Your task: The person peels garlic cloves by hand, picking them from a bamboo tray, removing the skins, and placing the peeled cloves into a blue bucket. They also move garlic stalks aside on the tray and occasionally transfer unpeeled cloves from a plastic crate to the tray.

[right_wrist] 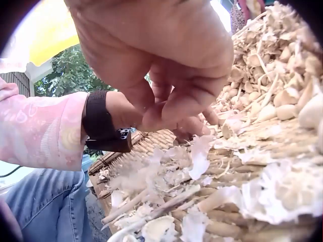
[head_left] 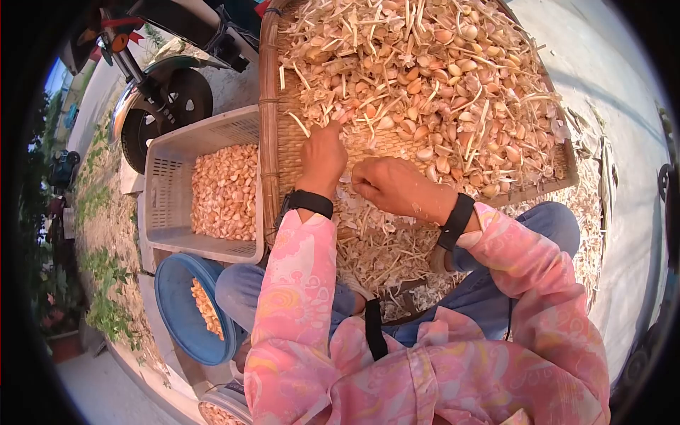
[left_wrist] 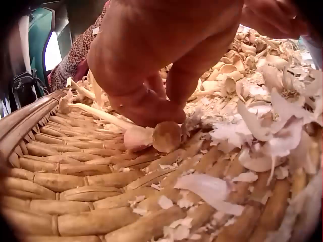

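My left hand (head_left: 324, 157) reaches down to the woven tray (head_left: 270, 145) near its left rim. In the left wrist view its bent fingers pinch at garlic cloves (left_wrist: 166, 136) with a dry stalk (left_wrist: 99, 115) beside them. The fingertips are partly hidden behind the cloves. To its right, my right hand (head_left: 400, 185) hovers over the tray's near edge. In the right wrist view its fingers are curled, thumb against the fingers, and nothing shows between them. Loose papery skins (right_wrist: 200, 156) lie under it. A large heap of garlic cloves and stalks (head_left: 425, 92) covers the tray beyond both hands.
A white crate (head_left: 166, 212) of cloves stands left of the tray. Nearer is a blue bucket (head_left: 173, 301) with some cloves inside. Skins and stalks (head_left: 397, 258) pile up between the person's legs. A wheeled vehicle (head_left: 170, 99) stands at the back left.
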